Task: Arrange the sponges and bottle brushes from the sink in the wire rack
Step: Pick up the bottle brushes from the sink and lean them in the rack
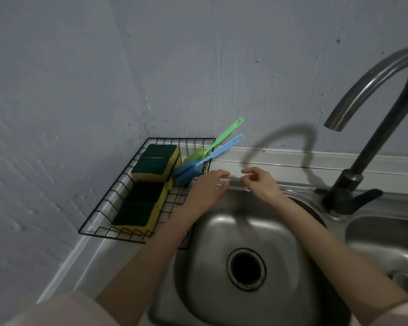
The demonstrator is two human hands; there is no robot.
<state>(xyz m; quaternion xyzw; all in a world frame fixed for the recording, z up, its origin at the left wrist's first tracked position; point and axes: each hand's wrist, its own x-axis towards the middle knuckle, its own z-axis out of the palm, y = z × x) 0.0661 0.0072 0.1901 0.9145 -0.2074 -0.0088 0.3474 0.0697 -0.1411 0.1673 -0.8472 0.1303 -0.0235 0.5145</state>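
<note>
A black wire rack (pixel 118 184) sits on the counter in the corner, left of the sink (pixel 222 231). Several yellow sponges with dark green tops (pixel 151 167) lie in a row along its left side. A green bottle brush (pixel 196 155) and a blue bottle brush (pixel 186 171) rest in its far right corner, handles sticking out over the rim toward the wall. My left hand (pixel 206 190) hovers at the rack's right edge, fingers loosely apart, holding nothing. My right hand (pixel 260 181) is beside it over the sink's back rim, fingers curled and empty. The basin holds nothing.
A dark curved faucet (pixel 372 95) rises at the right, its spout above the basin. A second basin (pixel 386 241) lies at the far right. The drain (pixel 246 268) is in the middle of the near basin. A grey wall stands close behind.
</note>
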